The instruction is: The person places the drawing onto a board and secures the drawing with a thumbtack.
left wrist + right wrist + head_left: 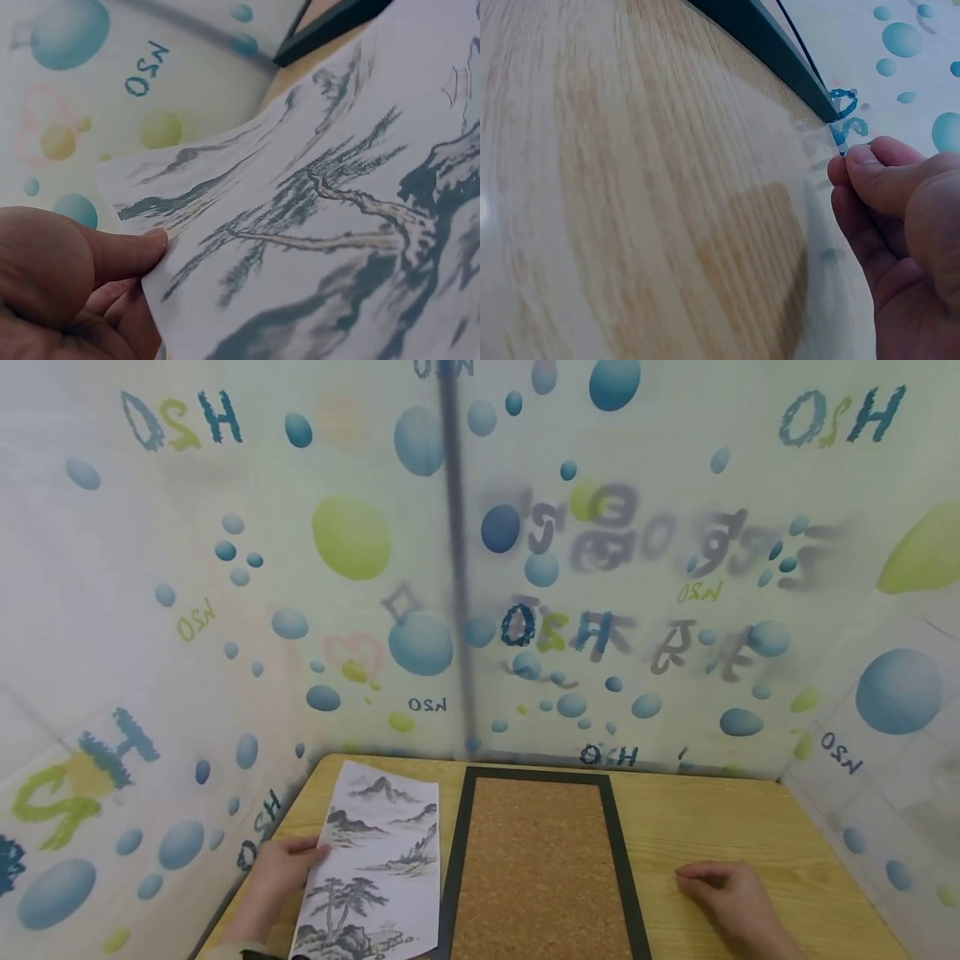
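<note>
My left hand (288,867) pinches the left edge of a paper sheet (408,893) printed with an ink landscape of mountains and pine trees. In the left wrist view the thumb lies on top of the sheet (337,217), which bends as it is held up. Right of the paper lies a cork board (540,868) in a black frame. Beyond its right side, over the table, is my right hand (731,897), thumb and index fingertips (861,154) pressed together. I cannot tell whether something tiny sits between them.
A wood-grain table (720,818) bears the board. Printed curtains (345,610) with bubbles and letters enclose the table at the back and both sides. In the right wrist view, the black frame (780,60) runs beyond the hand.
</note>
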A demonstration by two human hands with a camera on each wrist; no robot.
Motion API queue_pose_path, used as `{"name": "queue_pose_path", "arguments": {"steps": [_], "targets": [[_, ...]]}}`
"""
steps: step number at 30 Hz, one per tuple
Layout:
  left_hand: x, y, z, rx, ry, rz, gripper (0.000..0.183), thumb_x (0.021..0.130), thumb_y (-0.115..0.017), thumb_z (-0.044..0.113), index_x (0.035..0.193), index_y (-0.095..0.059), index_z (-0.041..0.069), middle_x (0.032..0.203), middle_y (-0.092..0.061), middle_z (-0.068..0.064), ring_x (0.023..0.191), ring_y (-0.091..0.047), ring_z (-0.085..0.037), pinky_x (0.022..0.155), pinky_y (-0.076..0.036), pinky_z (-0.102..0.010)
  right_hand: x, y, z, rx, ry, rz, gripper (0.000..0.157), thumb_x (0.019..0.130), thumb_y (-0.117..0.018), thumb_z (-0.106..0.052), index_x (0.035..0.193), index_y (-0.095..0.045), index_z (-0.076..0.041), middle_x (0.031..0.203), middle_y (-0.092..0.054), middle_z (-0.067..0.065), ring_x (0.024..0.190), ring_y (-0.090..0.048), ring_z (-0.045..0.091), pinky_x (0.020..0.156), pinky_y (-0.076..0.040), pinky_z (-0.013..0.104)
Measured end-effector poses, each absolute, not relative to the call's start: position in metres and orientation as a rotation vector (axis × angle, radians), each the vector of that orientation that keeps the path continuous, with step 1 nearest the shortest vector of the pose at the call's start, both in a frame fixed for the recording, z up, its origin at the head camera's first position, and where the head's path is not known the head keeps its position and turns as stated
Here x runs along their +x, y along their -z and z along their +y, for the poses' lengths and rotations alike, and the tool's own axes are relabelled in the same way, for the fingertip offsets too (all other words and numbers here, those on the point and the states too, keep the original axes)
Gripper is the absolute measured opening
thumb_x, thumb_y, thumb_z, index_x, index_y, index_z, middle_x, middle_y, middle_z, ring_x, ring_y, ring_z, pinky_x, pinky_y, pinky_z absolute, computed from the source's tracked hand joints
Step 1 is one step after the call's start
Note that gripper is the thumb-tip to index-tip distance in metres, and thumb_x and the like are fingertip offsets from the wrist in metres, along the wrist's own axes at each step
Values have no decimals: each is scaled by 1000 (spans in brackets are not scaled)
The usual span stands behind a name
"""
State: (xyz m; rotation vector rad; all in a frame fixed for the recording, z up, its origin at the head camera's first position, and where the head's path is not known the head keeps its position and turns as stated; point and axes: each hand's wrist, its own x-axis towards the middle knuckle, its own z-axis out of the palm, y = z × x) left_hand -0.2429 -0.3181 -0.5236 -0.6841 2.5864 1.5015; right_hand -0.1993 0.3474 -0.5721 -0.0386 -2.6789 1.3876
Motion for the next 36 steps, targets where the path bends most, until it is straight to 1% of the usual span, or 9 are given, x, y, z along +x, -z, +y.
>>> {"name": "queue_pose_path", "arguments": {"steps": [4, 7, 11, 14, 17, 20, 27, 31, 36], "targets": [[-243, 516, -316, -704, -1564, 2570, 44, 102, -71, 10, 135, -60, -17, 121, -68, -32, 98, -70, -34, 75, -61, -43, -198, 569, 346, -10, -1370, -2660, 9, 88, -84, 1, 94, -83, -5, 98, -80, 6, 92, -73, 7, 80, -55, 17], [-241, 510, -317, -695, -1607, 2549, 46, 103, -70, 10, 137, -57, -18, 121, -68, -31, 98, -71, -32, 76, -62, -42, -197, 567, 346, 17, -1394, -2624, 9, 88, -83, 3, 95, -83, -3, 98, -80, 7, 91, -73, 6, 78, -56, 18], [-238, 501, -321, -661, -1689, 2529, 50, 104, -69, 11, 140, -52, -20, 124, -66, -34, 97, -72, -29, 78, -62, -41, -199, 565, 349, 77, -1374, -2567, 12, 86, -82, 9, 94, -82, 0, 96, -80, 9, 86, -72, 1, 74, -57, 17], [-235, 496, -321, -640, -1738, 2530, 52, 104, -69, 12, 141, -51, -21, 124, -66, -35, 95, -72, -26, 78, -63, -39, -202, 561, 353, 100, -1389, -2520, 13, 86, -79, 13, 94, -81, 4, 94, -80, 12, 83, -73, 1, 72, -58, 17], [-234, 491, -320, -613, -1761, 2538, 53, 105, -69, 13, 141, -51, -21, 122, -68, -33, 93, -72, -24, 77, -62, -38, -204, 556, 356, 74, -1475, -2485, 11, 88, -77, 14, 97, -79, 8, 95, -80, 14, 83, -74, 4, 72, -59, 20], [-235, 486, -317, -611, -1769, 2549, 53, 105, -69, 16, 141, -52, -19, 122, -69, -32, 94, -72, -24, 77, -62, -37, -205, 550, 357, 15, -1532, -2466, 11, 90, -77, 11, 101, -79, 10, 97, -80, 14, 85, -75, 5, 73, -60, 21], [-241, 478, -307, -603, -1784, 2568, 54, 105, -69, 17, 144, -53, -16, 131, -64, -33, 98, -72, -25, 78, -62, -36, -208, 533, 355, -48, -1460, -2456, 13, 90, -83, 1, 101, -80, 6, 96, -80, 10, 86, -75, 5, 73, -58, 18], [-245, 475, -298, -588, -1810, 2567, 54, 105, -69, 17, 145, -52, -15, 135, -62, -34, 101, -71, -25, 78, -62, -34, -210, 522, 355, -64, -1471, -2447, 16, 91, -83, -4, 103, -80, 6, 96, -81, 8, 87, -75, 5, 74, -58, 17], [-250, 472, -284, -552, -1858, 2544, 54, 105, -69, 17, 145, -53, -15, 133, -64, -32, 99, -71, -24, 77, -62, -32, -211, 511, 355, -115, -1454, -2486, 21, 93, -84, -12, 108, -81, 3, 101, -80, 8, 89, -71, -2, 75, -56, 15]]}}
